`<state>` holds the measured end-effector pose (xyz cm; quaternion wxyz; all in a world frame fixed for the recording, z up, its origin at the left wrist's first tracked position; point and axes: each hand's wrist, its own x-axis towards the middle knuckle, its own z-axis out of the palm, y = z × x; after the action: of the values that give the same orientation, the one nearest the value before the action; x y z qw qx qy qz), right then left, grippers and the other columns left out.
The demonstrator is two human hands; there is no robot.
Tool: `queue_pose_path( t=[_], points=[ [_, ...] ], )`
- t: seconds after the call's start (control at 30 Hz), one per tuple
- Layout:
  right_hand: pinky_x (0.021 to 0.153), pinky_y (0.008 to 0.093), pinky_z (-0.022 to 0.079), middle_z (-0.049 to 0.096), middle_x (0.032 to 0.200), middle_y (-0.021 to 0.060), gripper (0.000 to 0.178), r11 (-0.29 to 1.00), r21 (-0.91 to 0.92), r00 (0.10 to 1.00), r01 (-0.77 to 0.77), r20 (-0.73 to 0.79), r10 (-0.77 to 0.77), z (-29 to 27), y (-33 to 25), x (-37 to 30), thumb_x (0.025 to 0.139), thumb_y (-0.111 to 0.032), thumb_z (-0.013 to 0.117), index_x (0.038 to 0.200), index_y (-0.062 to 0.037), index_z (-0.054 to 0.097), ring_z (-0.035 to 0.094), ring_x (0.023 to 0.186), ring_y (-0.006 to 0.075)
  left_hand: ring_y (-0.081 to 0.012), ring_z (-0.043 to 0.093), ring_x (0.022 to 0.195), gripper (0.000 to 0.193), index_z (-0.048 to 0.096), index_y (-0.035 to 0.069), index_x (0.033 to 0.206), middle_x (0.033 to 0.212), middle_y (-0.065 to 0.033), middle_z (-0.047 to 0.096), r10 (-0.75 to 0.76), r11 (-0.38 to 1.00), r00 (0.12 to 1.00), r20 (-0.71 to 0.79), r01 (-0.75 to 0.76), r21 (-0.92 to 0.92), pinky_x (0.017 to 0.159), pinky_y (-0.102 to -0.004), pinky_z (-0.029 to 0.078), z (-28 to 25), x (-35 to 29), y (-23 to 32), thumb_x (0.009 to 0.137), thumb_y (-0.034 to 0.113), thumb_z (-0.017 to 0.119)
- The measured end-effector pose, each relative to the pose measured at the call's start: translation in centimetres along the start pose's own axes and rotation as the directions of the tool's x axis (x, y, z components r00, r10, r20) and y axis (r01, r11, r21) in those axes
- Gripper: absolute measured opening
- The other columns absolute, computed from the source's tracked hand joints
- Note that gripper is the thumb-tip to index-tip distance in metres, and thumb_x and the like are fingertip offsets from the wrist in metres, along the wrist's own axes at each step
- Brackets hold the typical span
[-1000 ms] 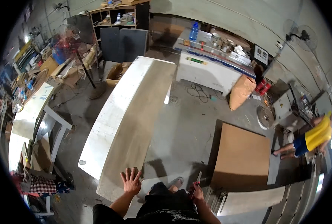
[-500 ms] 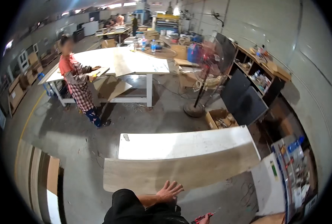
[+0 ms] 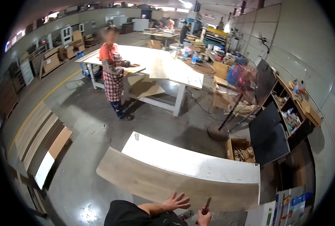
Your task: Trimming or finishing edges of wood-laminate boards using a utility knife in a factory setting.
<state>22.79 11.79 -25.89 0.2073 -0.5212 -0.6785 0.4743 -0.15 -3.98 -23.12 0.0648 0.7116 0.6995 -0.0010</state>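
A long wood-grain board (image 3: 148,171) lies in front of me, overlapping a white board (image 3: 182,162) on its far side. My left hand (image 3: 177,202) is at the near edge of the wood-grain board, its fingers spread and nothing in it. Whether its palm presses on the board is hard to tell. To its right, my right hand (image 3: 204,218) is closed around the handle of a red-and-black-handled tool (image 3: 206,207). The tool's narrow dark blade points away from me over the board, and its exact kind is unclear.
A person (image 3: 112,71) in a checked apron stands at a large white table (image 3: 178,77), handling a small panel. A pedestal fan (image 3: 227,124), a cardboard box (image 3: 239,150) of scraps and a shelf unit (image 3: 288,109) stand right. Stacked boards (image 3: 43,139) lie left.
My view has turned left. My right hand has come up with the tool to the board's near edge. My left hand stays spread at that edge.
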Motion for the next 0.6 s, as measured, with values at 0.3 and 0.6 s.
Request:
queue_pose_path(
  t=[0.3, 0.6],
  points=[
    [0.08, 0.0495, 0.054, 0.073, 0.095, 0.0179, 0.038, 0.831, -0.291, 0.839, 0.474, 0.437, -0.325, -9.3, -14.6, 2.3, 0.086, -0.032, 0.079, 0.112, -0.0052, 0.07, 0.068, 0.087, 0.0385, -0.0402, 0.03, 0.153, 0.083, 0.027, 0.029, 0.164, 0.17, -0.0049, 0.028, 0.064, 0.962, 0.978, 0.199, -0.008, -0.272, 0.12, -0.0639, 0.031, -7.3, 0.3, -2.7, 0.089, 0.005, 0.053],
    [0.075, 0.0441, 0.046, 0.074, 0.081, 0.0044, 0.019, 0.407, -0.387, 0.553, 0.827, 0.429, -0.715, -7.0, -22.6, 11.0, 0.081, -0.04, 0.073, 0.091, -0.0246, 0.077, 0.071, 0.08, 0.0279, -0.0275, 0.071, 0.109, 0.037, 0.062, 0.022, 0.136, 0.126, -0.003, 0.071, -0.304, 0.931, 0.939, -0.161, 0.257, -0.258, 0.091, -0.0425, 0.054, -16.9, 0.5, -7.4, 0.104, 0.037, 0.052]
  ],
)
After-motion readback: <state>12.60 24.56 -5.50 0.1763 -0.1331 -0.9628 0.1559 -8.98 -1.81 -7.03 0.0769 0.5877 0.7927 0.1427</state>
